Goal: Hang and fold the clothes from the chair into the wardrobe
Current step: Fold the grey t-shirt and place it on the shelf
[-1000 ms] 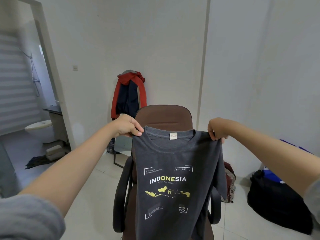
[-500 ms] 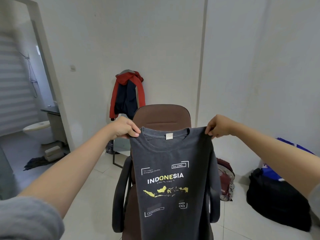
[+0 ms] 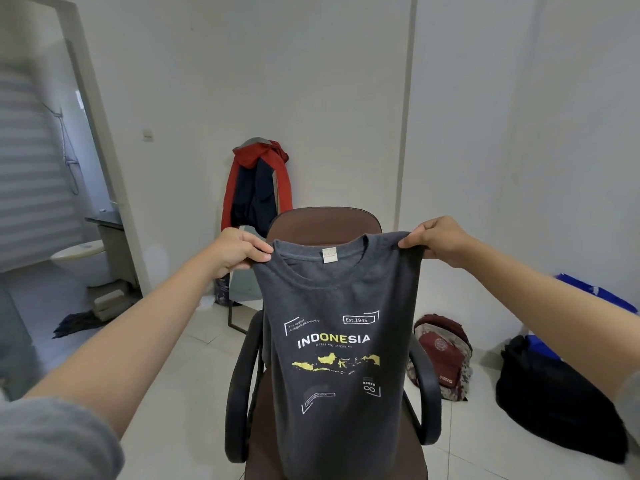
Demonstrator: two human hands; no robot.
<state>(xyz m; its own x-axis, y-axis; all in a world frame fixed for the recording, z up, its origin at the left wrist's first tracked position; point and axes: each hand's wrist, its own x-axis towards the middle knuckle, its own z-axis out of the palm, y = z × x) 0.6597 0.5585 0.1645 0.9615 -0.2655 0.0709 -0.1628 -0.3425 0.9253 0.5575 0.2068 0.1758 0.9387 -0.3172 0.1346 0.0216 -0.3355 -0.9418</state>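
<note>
**Two hands hold a T-shirt up by its shoulders**

Both hands pinch the top corners of a dark grey T-shirt [image 3: 341, 341]: the left hand [image 3: 237, 252] at one shoulder, the right hand [image 3: 436, 242] at the other, fingers curled round the cloth. The shirt hangs lengthwise straight down, collar up, hem out of view below, its printed front with "INDONESIA" and a yellow map facing the camera.

It hangs right in front of a brown office chair [image 3: 322, 220], covering most of the backrest and seat; the black armrests show either side of it.

White tile floor [image 3: 173, 393] lies all around, with white walls behind. A red and navy jacket [image 3: 258, 183] hangs at the wall behind the chair. Left, a doorway opens on a toilet [image 3: 81, 259]. Right, on the floor, a maroon backpack [image 3: 445, 355] sits near the chair, and a black bag [image 3: 554, 393] lies further right by the wall.
</note>
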